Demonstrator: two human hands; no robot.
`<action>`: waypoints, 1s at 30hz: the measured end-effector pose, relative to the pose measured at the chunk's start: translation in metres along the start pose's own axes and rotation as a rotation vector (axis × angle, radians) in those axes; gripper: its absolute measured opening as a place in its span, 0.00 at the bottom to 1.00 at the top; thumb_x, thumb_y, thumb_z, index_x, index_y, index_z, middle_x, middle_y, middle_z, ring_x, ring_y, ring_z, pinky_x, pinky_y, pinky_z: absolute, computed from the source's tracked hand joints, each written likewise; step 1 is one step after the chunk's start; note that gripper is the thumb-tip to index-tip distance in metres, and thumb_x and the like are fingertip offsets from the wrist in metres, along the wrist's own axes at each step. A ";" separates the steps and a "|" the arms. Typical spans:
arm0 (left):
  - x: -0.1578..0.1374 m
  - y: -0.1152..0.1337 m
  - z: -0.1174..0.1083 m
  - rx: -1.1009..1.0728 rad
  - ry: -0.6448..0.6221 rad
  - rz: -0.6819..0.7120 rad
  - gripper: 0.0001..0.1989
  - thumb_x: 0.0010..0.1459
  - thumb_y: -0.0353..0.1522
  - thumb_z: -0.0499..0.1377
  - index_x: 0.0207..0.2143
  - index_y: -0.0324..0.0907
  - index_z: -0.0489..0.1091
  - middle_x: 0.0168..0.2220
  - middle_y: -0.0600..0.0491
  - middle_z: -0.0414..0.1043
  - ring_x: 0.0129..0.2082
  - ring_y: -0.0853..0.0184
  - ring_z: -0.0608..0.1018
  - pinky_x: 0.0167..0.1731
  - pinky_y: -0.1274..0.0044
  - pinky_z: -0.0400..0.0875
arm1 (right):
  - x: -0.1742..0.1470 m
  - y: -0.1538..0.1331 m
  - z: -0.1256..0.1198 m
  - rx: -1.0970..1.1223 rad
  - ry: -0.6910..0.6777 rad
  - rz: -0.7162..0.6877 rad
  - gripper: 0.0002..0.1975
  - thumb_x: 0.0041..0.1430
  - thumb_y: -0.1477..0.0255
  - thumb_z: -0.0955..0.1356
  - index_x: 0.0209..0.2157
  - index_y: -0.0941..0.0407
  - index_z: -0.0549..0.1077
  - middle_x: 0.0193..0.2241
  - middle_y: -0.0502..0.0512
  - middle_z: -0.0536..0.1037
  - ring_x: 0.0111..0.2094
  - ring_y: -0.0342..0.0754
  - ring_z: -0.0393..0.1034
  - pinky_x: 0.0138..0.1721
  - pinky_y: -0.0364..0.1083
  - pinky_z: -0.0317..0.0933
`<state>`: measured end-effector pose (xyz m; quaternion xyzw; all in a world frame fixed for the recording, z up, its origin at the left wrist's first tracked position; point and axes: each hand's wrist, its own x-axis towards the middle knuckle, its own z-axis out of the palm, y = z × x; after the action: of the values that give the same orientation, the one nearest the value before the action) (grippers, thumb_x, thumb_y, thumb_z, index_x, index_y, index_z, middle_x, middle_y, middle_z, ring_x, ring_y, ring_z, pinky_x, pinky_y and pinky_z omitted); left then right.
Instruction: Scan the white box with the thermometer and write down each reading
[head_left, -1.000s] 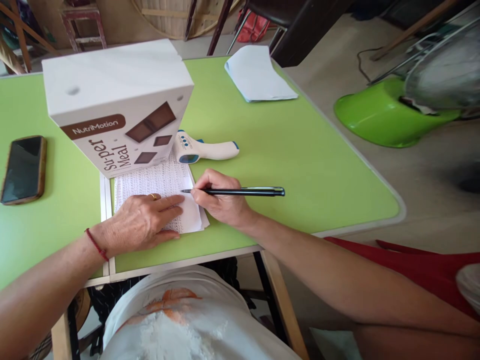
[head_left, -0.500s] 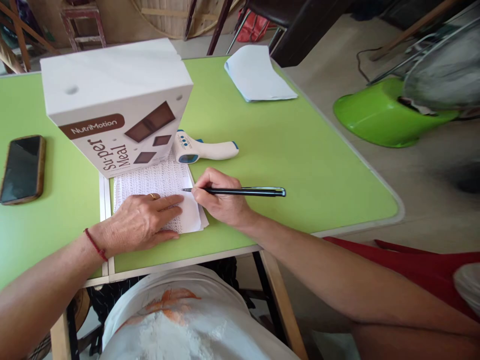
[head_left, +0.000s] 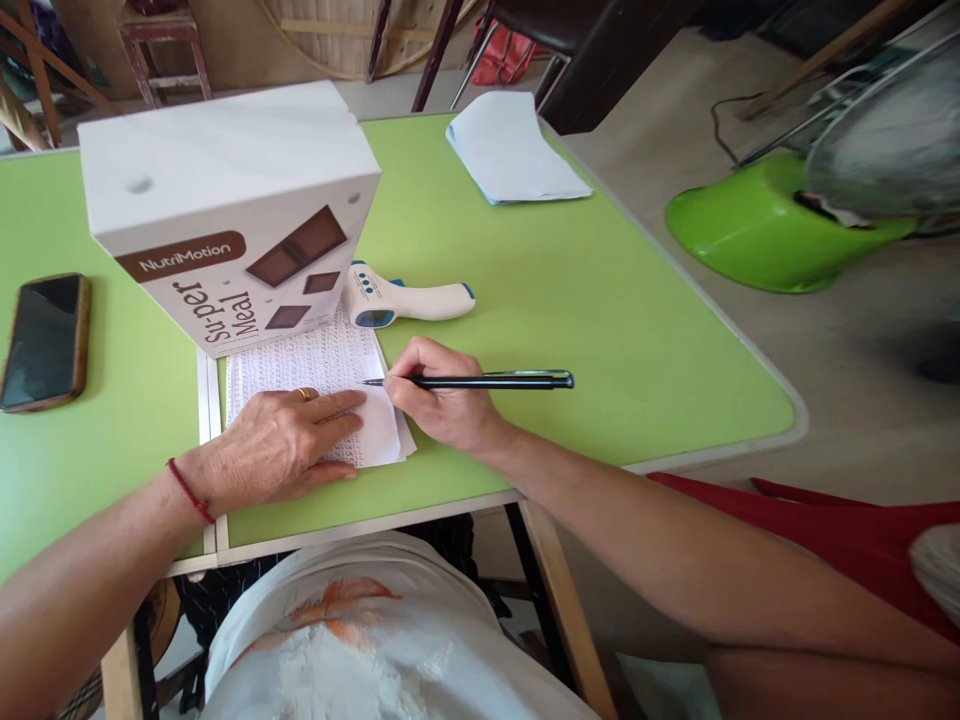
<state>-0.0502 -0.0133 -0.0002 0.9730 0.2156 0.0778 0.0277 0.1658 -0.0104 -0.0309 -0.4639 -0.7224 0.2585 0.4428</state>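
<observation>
My right hand (head_left: pixel 442 395) grips a black pen (head_left: pixel 487 381), its tip touching or just above the right part of a sheet of paper (head_left: pixel 379 430). Rows of small handwriting cover much of this sheet, which lies on a few others. Flat across the lower left of the paper rests my left hand (head_left: pixel 292 440), fingers stretched out toward the pen tip. Behind the hands a white NutriMotion box (head_left: pixel 232 200) stands on the paper's far edge. Beside it lies a white and blue infrared thermometer (head_left: pixel 409 300).
A phone (head_left: pixel 45 340) lies at the left of the green table (head_left: pixel 600 350). Folded paper (head_left: pixel 514 150) sits near the far edge. Beyond the table's right side are a bright green plastic stool (head_left: pixel 750 225) and a fan (head_left: pixel 892 150) on the floor.
Almost nothing differs. The view has shifted very slightly; both hands and the pen keep practically the same place on the paper.
</observation>
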 end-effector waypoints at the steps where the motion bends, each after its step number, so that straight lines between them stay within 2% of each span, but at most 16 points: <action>1: 0.000 0.000 0.000 0.001 0.001 -0.001 0.18 0.64 0.44 0.53 0.45 0.39 0.71 0.56 0.49 0.69 0.34 0.62 0.78 0.29 0.70 0.74 | 0.000 0.000 0.000 -0.005 0.002 0.000 0.08 0.51 0.75 0.64 0.21 0.54 0.61 0.17 0.44 0.67 0.18 0.39 0.58 0.19 0.41 0.53; 11: 0.000 0.000 -0.001 0.006 -0.016 -0.004 0.18 0.65 0.44 0.53 0.45 0.39 0.72 0.56 0.49 0.69 0.33 0.62 0.78 0.28 0.70 0.74 | 0.000 0.001 0.002 0.010 0.043 -0.050 0.08 0.50 0.76 0.64 0.20 0.54 0.61 0.16 0.44 0.66 0.17 0.38 0.57 0.18 0.39 0.52; 19: 0.000 0.000 0.000 0.000 -0.011 -0.001 0.19 0.65 0.44 0.52 0.45 0.39 0.71 0.56 0.48 0.69 0.34 0.62 0.79 0.29 0.70 0.74 | 0.000 0.001 0.001 0.027 0.040 -0.036 0.08 0.49 0.77 0.65 0.20 0.54 0.61 0.16 0.43 0.66 0.16 0.37 0.57 0.17 0.39 0.52; 25: 0.000 0.000 -0.001 -0.003 -0.018 -0.008 0.18 0.64 0.43 0.55 0.45 0.39 0.71 0.57 0.49 0.69 0.34 0.61 0.79 0.30 0.70 0.74 | 0.000 0.001 0.001 0.059 0.106 -0.009 0.08 0.48 0.77 0.65 0.20 0.54 0.62 0.15 0.43 0.67 0.16 0.37 0.56 0.17 0.39 0.51; 30: 0.000 0.000 -0.002 0.008 -0.013 -0.003 0.18 0.64 0.44 0.54 0.45 0.39 0.71 0.57 0.50 0.69 0.34 0.61 0.79 0.28 0.70 0.74 | 0.001 0.001 0.001 0.045 0.083 0.007 0.08 0.48 0.76 0.64 0.19 0.54 0.61 0.15 0.43 0.66 0.15 0.37 0.55 0.16 0.39 0.50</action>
<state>-0.0510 -0.0131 0.0015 0.9733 0.2172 0.0705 0.0251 0.1653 -0.0094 -0.0318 -0.4668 -0.6958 0.2569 0.4816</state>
